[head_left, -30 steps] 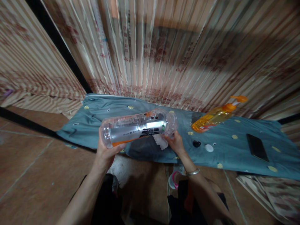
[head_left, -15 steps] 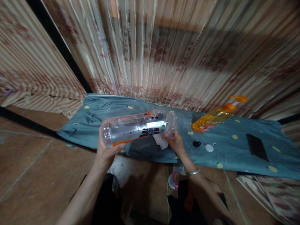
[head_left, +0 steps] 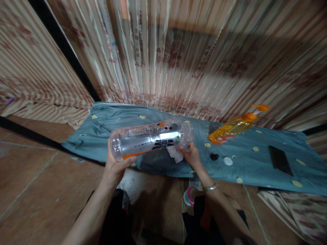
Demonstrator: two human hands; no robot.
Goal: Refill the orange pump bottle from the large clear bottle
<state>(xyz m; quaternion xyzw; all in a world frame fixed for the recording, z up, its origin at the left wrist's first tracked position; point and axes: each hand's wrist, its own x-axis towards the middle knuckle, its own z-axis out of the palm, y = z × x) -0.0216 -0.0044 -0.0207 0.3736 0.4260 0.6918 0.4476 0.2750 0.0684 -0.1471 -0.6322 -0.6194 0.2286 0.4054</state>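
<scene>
My left hand [head_left: 115,167] is closed around the base of a large clear plastic bottle [head_left: 149,138] with a silver and black label, held on its side above the floor. My right hand [head_left: 190,154] is pinched on a white crumpled tissue [head_left: 175,153] pressed against the bottle's underside near its neck end. A metal bangle [head_left: 209,187] sits on my right wrist. Both hands hover over the near edge of a teal blue cloth [head_left: 245,153] spread on the floor.
An orange soap pump bottle [head_left: 236,125] lies tilted on the cloth to the right. A small black cap [head_left: 214,156] and a white round lid [head_left: 228,161] lie near it. A black phone [head_left: 280,160] lies farther right. Striped curtains [head_left: 178,61] hang behind; brown floor tiles [head_left: 38,183] lie left.
</scene>
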